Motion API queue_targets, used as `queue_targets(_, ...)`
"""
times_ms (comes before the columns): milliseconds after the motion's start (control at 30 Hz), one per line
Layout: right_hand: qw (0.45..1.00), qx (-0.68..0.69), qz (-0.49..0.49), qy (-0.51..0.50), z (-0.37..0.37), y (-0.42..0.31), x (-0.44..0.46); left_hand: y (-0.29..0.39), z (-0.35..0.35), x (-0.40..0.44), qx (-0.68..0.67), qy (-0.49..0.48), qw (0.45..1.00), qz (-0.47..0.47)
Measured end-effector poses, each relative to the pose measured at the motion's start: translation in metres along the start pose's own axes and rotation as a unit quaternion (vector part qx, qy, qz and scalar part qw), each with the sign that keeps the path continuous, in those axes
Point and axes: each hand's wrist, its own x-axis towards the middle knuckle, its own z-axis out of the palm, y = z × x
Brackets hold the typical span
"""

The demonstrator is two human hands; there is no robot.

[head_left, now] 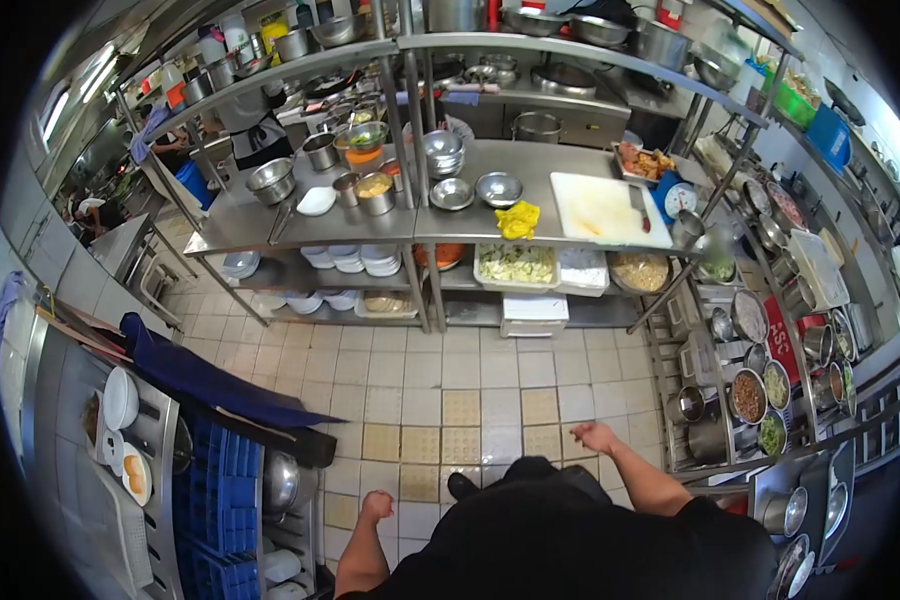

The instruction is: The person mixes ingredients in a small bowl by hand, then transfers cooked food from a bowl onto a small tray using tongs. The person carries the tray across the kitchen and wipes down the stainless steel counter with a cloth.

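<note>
My left hand hangs low over the tiled floor, its fingers curled in, with nothing seen in it. On the other side my right hand is held out above the tiles, fingers loosely apart and holding nothing. Neither hand touches anything. Ahead stands a steel worktable. On it lie a white cutting board with a knife, a crumpled yellow cloth and metal bowls. Its lower shelf bears a tub of chopped pale green vegetables.
To the right, a rack holds several pots of chopped food. On the left are blue crates and a shelf with white bowls. Tiled floor lies between me and the worktable. Another person stands beyond it.
</note>
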Motion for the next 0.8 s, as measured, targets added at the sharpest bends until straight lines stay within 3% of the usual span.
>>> queue_targets(33,1.0,0.003,0.002,-0.011,0.003,-0.009,0.006,-0.009,0.012,-0.008,-0.097,-0.052,0.98,-0.165)
queue_targets(67,0.999,0.011,0.022,-0.025,0.003,-0.02,0.016,-0.014,0.01,-0.012,-0.186,-0.097,0.923,-0.323)
queue_targets(100,0.999,0.018,0.038,-0.032,0.0,-0.03,0.032,-0.016,0.007,-0.018,-0.241,-0.128,0.879,-0.39)
queue_targets(200,0.992,-0.085,0.031,-0.093,0.006,-0.012,0.07,-0.037,0.002,-0.021,-0.146,-0.202,0.905,-0.346)
queue_targets(233,0.978,-0.163,-0.018,-0.127,0.01,0.01,0.089,-0.034,-0.012,-0.013,-0.155,-0.208,0.888,-0.379)
queue_targets(267,0.955,-0.241,-0.065,-0.16,0.015,0.038,0.11,-0.028,-0.019,-0.008,-0.165,-0.213,0.87,-0.413)
queue_targets(333,0.845,-0.359,-0.114,-0.381,0.021,0.091,0.16,-0.024,-0.041,0.009,-0.118,-0.192,0.898,-0.379)
queue_targets(400,0.939,-0.133,0.232,-0.215,-0.032,-0.016,0.098,-0.032,-0.037,0.024,-0.074,-0.176,0.919,-0.344)
queue_targets(433,0.94,-0.137,0.227,-0.216,-0.035,-0.004,0.117,-0.047,-0.021,0.031,-0.166,-0.146,0.902,-0.37)
queue_targets(467,0.938,-0.13,0.247,-0.204,-0.035,0.016,0.133,-0.056,-0.018,0.039,-0.256,-0.116,0.876,-0.391)
queue_targets(500,0.936,-0.121,0.267,-0.194,-0.036,0.027,0.146,-0.031,-0.058,0.052,-0.489,-0.047,0.67,-0.557)
queue_targets(533,0.936,-0.122,0.265,-0.196,-0.044,0.024,0.163,-0.037,-0.068,0.06,-0.489,-0.046,0.667,-0.559)
queue_targets(567,0.934,-0.167,0.251,-0.194,-0.055,0.017,0.183,-0.048,-0.081,0.068,-0.298,-0.095,0.841,-0.441)
queue_targets(600,0.929,-0.212,0.237,-0.19,-0.068,0.009,0.197,-0.061,-0.086,0.076,-0.082,-0.136,0.945,-0.285)
queue_targets(633,0.93,-0.276,0.134,-0.201,-0.074,0.028,0.239,-0.066,-0.098,0.083,-0.023,-0.136,0.951,-0.276)
queue_targets(667,0.9,-0.402,-0.059,-0.16,-0.092,0.028,0.271,-0.071,-0.111,0.092,0.036,-0.135,0.953,-0.268)
queue_targets(700,0.866,-0.451,-0.14,-0.165,-0.133,-0.019,0.279,-0.076,-0.121,0.098,0.019,-0.113,0.952,-0.282)
queue_targets(733,0.941,-0.319,-0.102,0.041,-0.137,-0.013,0.313,-0.077,-0.131,0.104,0.002,-0.092,0.95,-0.298)
queue_targets(800,0.957,-0.21,-0.053,0.192,-0.193,-0.121,0.32,-0.075,-0.153,0.117,-0.021,-0.085,0.942,-0.323)
